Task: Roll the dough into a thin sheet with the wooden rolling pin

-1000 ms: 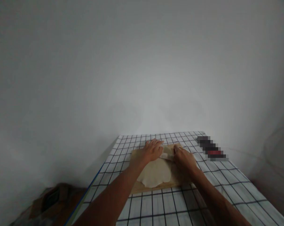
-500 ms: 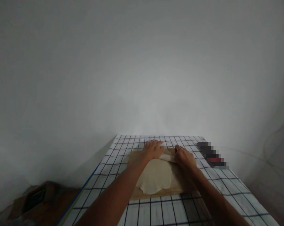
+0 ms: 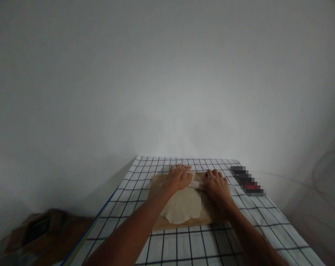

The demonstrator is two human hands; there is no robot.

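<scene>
A pale rolling pin (image 3: 197, 185) lies across the far part of a thin, wavy-edged sheet of dough (image 3: 182, 207). The dough is spread on a wooden board (image 3: 207, 218). My left hand (image 3: 180, 178) is on the left part of the pin, palm down, with its fingers reaching over the far side. Around the right end of the pin, my right hand (image 3: 217, 184) is closed with bent fingers. Only the pin's middle shows between the two hands. My left forearm hides part of the dough's left side.
A black-and-white checked cloth (image 3: 173, 245) covers the table. On its right edge lies a dark flat object (image 3: 246, 181), blurred by pixels. A pale wall (image 3: 167, 92) rises behind the table. Lower left on the floor, a brown box (image 3: 37, 229) appears dimly.
My right hand's fingers have shifted on the pin and now reach further over it. The left hand stays nearly in place on the pin. The whole view has moved slightly.
</scene>
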